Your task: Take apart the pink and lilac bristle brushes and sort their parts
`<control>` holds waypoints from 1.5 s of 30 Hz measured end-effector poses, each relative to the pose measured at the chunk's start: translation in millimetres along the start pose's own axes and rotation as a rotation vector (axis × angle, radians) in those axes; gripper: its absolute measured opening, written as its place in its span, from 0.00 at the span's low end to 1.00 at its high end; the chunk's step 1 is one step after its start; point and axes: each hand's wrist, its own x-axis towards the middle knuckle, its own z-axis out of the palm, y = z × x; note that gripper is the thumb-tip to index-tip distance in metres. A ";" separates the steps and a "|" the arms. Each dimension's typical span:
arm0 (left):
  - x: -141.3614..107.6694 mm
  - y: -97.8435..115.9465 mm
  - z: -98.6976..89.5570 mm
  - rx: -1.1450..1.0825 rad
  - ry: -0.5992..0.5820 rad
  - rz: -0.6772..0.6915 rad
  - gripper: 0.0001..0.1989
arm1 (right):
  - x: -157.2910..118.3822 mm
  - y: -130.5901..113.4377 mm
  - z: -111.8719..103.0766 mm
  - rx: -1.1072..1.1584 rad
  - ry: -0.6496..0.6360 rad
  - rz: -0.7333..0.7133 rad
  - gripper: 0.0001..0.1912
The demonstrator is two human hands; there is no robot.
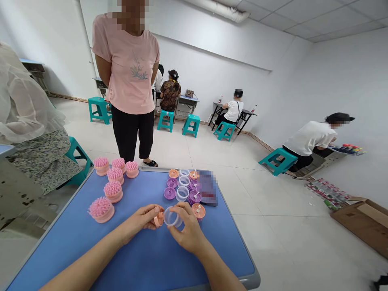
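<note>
My left hand [144,218] is closed on a small orange round cap [159,218], held on edge above the blue table. In my right hand [186,228] a clear plastic ring [170,217] is gripped between thumb and fingers. The cap and the ring face each other, close together; whether they touch I cannot tell. Beyond my hands stand columns of parts: purple round caps [170,193], clear rings [182,193] and purple bristled pieces [194,197]. An orange bristled piece [198,211] sits just right of my right hand.
Several pink bristle brushes [101,209] stand on the table's left side. A blurred dark flat object [207,188] lies at the right edge. Across the table a person in a pink shirt [133,68] stands; others sit on green stools [277,161]. A cardboard box [360,222] rests on the floor.
</note>
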 end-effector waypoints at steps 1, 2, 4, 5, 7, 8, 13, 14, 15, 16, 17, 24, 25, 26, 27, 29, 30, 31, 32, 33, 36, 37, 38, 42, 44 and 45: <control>-0.2 0.2 -0.3 -0.010 -0.005 0.011 0.21 | 0.5 -0.4 -0.4 -0.023 0.011 0.009 0.20; -0.2 0.4 -0.5 -0.024 -0.009 0.020 0.21 | 0.8 -0.4 -0.8 -0.050 0.020 0.015 0.18; 0.1 0.4 -1.0 -0.059 -0.006 0.027 0.21 | 0.5 0.6 -1.1 -0.102 0.036 0.020 0.16; 0.4 0.3 -1.1 -0.077 0.002 0.028 0.22 | 0.0 1.6 -0.9 -0.119 0.042 0.022 0.16; 1.0 -0.3 -1.1 -0.106 0.022 0.027 0.23 | -1.6 4.4 0.2 -0.115 0.050 0.040 0.15; 1.2 -0.6 -1.1 -0.117 0.030 0.026 0.24 | -2.4 5.9 1.0 -0.097 0.046 0.057 0.14; 0.6 -1.8 -1.2 -0.135 0.021 0.029 0.23 | -4.3 9.8 3.7 -0.038 0.037 0.126 0.13; 0.3 -1.6 -1.2 -0.138 0.018 0.033 0.23 | -4.4 9.6 3.7 -0.041 0.043 0.122 0.13; -0.1 -1.2 -1.1 -0.138 0.016 0.036 0.23 | -4.6 9.1 3.8 -0.044 0.048 0.116 0.13; -0.4 -0.7 -0.9 -0.134 0.015 0.037 0.23 | -5.3 8.5 3.8 -0.046 0.052 0.110 0.14; -0.7 -0.1 -0.7 -0.126 0.014 0.039 0.23 | -6.3 7.9 4.0 -0.049 0.054 0.106 0.14; 0.0 -3.7 2.4 -0.067 -0.022 0.021 0.24 | -23.3 7.8 6.7 -0.060 0.057 0.137 0.07; 0.4 -5.1 2.8 -0.069 -0.024 0.024 0.24 | -25.0 8.7 6.4 -0.072 0.060 0.144 0.06; 0.8 -6.5 3.0 -0.074 -0.026 0.029 0.24 | -26.1 9.8 5.8 -0.091 0.073 0.151 0.06; 1.2 -7.6 3.0 -0.079 -0.026 0.036 0.24 | -26.7 11.1 5.1 -0.118 0.097 0.156 0.06; 2.2 -9.3 2.5 -0.083 -0.020 0.045 0.24 | -26.4 13.8 3.5 -0.188 0.168 0.156 0.07; 2.8 -9.9 2.1 -0.083 -0.014 0.047 0.25 | -26.0 15.1 3.0 -0.222 0.199 0.152 0.08; 3.3 -10.2 1.5 -0.082 -0.008 0.049 0.25 | -25.6 16.2 2.7 -0.250 0.219 0.146 0.08; 3.8 -10.4 1.0 -0.082 -0.004 0.051 0.25 | -25.5 17.2 2.9 -0.269 0.227 0.140 0.09; 4.1 -10.4 0.6 -0.082 -0.002 0.053 0.25 | -25.5 17.9 3.4 -0.283 0.225 0.135 0.10; 4.3 -9.5 0.7 -0.079 -0.006 0.055 0.25 | -26.6 18.7 5.9 -0.308 0.194 0.118 0.11; 4.0 -9.0 1.1 -0.076 -0.007 0.054 0.25 | -27.0 18.5 6.7 -0.315 0.185 0.111 0.12; 3.7 -8.6 1.6 -0.071 -0.008 0.052 0.24 | -27.3 18.2 7.3 -0.322 0.179 0.104 0.12; 3.0 -7.5 2.7 -0.065 -0.007 0.043 0.25 | -27.6 16.5 8.0 -0.359 0.201 0.088 0.13; 3.1 -7.5 2.5 -0.064 -0.011 0.042 0.25 | -27.8 16.8 8.1 -0.392 0.236 0.085 0.13; 3.1 -7.6 2.3 -0.062 -0.012 0.041 0.25 | -27.9 17.3 8.4 -0.405 0.244 0.081 0.13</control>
